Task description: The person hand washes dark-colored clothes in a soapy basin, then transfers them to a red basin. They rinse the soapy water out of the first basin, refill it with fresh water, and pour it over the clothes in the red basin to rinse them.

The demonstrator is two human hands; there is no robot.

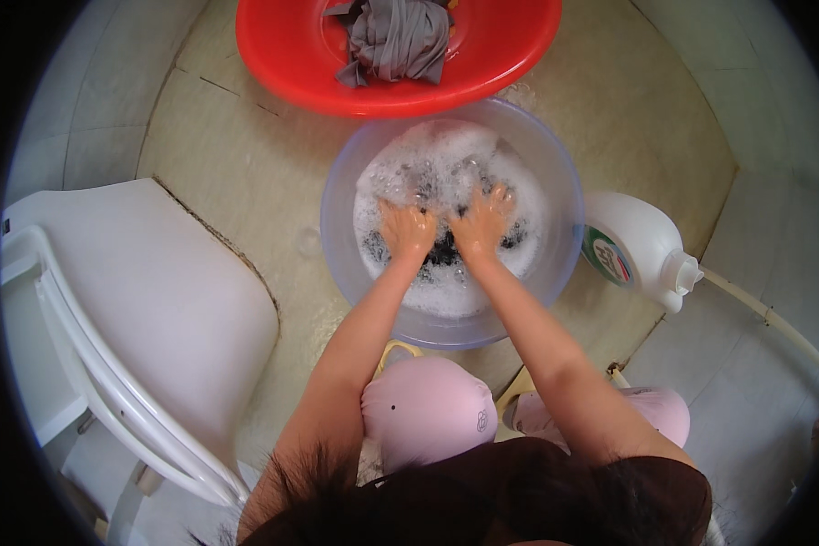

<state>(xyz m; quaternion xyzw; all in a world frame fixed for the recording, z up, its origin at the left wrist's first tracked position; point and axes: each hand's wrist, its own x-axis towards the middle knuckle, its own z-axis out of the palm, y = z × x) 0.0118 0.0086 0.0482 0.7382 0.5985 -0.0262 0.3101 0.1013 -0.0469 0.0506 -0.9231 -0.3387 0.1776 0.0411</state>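
A translucent bluish plastic basin [563, 269] stands on the floor in front of me, with white suds [447, 140] over the water in it. My left hand [408, 228] is in the foam at the basin's middle, back up, its fingertips partly hidden. Close on its right, my right hand [483, 222] also rests in the suds, with wet foam over its fingers. Between and below the hands, dark wet cloth [443, 249] shows through the bubbles. Both hands are at the cloth, but foam hides whether they grip it or press on it.
Beyond the basin, a red plastic tub [280, 75] holds bunched grey cloth [403, 41]. A white detergent bottle [638, 232] lies or leans at the basin's right, near a pale hose [757, 307]. A white toilet [177, 273] stands on the left. My knee [426, 409] is close below the basin.
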